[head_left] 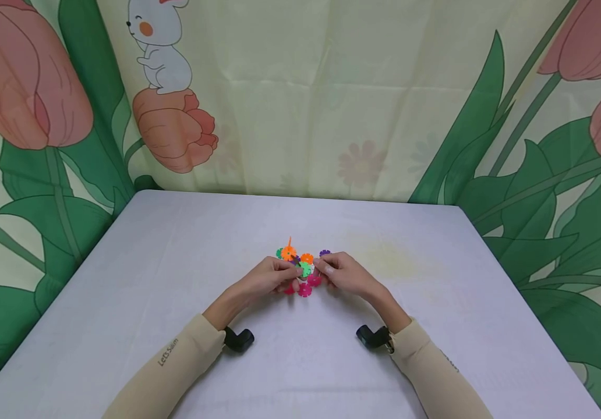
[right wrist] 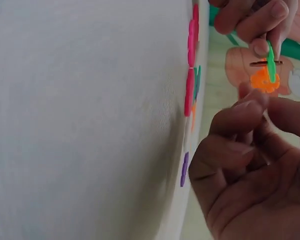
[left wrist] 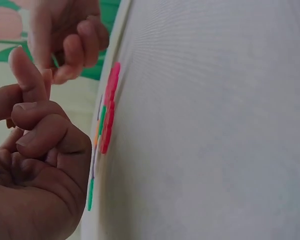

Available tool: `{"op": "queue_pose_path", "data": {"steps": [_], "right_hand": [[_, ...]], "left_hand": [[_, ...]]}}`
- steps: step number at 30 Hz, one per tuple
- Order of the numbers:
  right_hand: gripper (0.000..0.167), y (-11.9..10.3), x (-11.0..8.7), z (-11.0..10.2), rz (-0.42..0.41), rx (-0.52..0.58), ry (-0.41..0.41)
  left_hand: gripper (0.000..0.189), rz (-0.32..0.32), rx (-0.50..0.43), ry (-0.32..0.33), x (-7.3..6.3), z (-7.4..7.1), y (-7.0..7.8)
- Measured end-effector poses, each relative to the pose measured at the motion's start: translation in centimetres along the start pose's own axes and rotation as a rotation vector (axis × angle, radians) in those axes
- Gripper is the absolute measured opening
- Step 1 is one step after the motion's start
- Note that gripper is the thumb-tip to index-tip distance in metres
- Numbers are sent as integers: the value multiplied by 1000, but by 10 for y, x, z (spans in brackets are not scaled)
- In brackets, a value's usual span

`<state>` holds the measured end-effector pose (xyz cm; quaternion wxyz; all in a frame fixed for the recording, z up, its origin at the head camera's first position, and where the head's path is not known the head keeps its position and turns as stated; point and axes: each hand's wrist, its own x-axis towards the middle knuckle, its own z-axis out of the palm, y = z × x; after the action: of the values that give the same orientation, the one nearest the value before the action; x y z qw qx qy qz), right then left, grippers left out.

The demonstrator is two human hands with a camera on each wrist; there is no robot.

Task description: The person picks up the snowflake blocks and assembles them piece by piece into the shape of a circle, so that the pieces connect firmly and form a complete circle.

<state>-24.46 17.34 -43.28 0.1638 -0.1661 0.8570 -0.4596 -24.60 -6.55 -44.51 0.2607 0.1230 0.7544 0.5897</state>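
Note:
My left hand pinches a light green flower-shaped disc between thumb and fingers. The right wrist view shows this green disc edge-on, with an orange disc and a dark strip beside it; whether they are joined is unclear. Close by on the right, my right hand has its thumb and index finger brought together near the green disc. Its fingertips hide whatever may lie between them. Around both hands are pink discs, an orange disc and a purple disc.
A white cloth-covered table lies under both hands. Behind it hangs a curtain printed with tulips and a rabbit. Black wrist cameras sit at the sleeve cuffs. In the left wrist view, several discs lie along the tabletop.

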Motion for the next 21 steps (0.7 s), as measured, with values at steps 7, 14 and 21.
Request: {"op": "queue_pose_path", "data": {"steps": [7, 14, 21], "right_hand": [[12, 6, 1, -3, 28, -190, 75], [9, 8, 2, -1, 44, -210, 75], [20, 8, 1, 1, 47, -254, 69]], "left_hand": [[35, -6, -10, 6, 0, -2, -2], [34, -18, -13, 16, 1, -2, -2], [34, -20, -7, 20, 1, -2, -3]]}}
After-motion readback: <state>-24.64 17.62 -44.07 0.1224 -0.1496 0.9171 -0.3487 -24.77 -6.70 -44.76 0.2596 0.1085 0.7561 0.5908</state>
